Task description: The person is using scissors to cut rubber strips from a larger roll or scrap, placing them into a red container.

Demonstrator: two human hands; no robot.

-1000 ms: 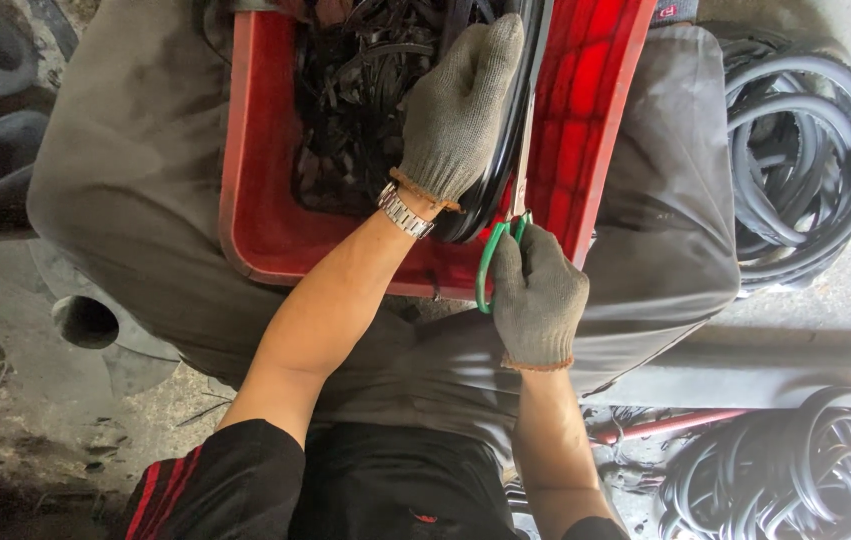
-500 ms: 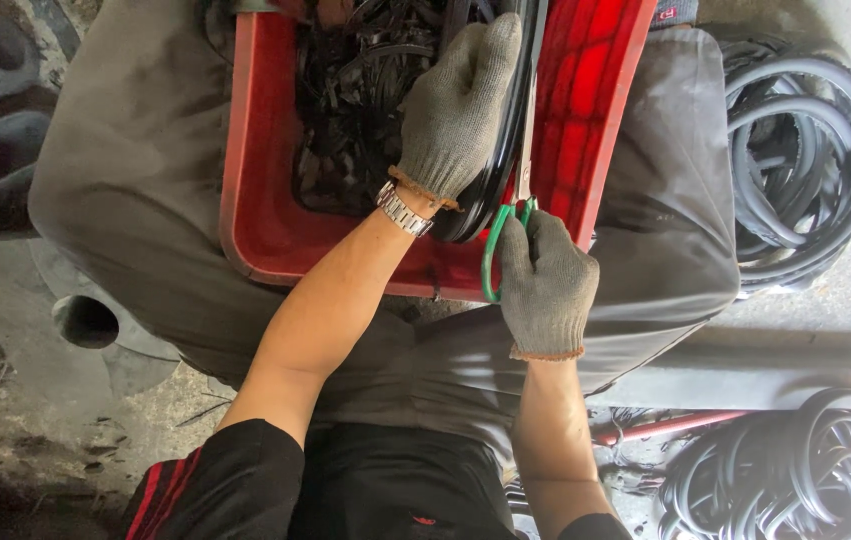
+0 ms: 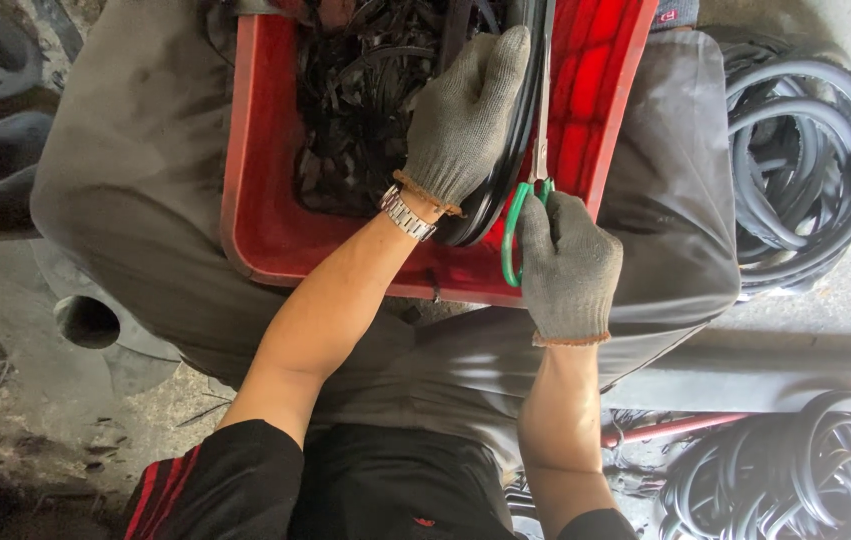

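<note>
The gloved left hand [image 3: 465,120] has its fingers curled over a black rubber strip [image 3: 490,195] above the red crate [image 3: 265,240]; the right hand [image 3: 567,265] grips green-handled scissors [image 3: 525,215], whose blades seem closed on the strip.

A heap of black rubber scraps [image 3: 360,110] fills the far left part of the red crate [image 3: 265,235] on my lap. Off the crate's right edge, a coil of black rubber rings [image 3: 805,170] lies on the concrete floor [image 3: 15,300]. A second pile of rings [image 3: 795,475] sits nearer me, beside a red bar [image 3: 675,428]. Left of the crate's near corner is a round pipe opening [image 3: 87,322].
</note>
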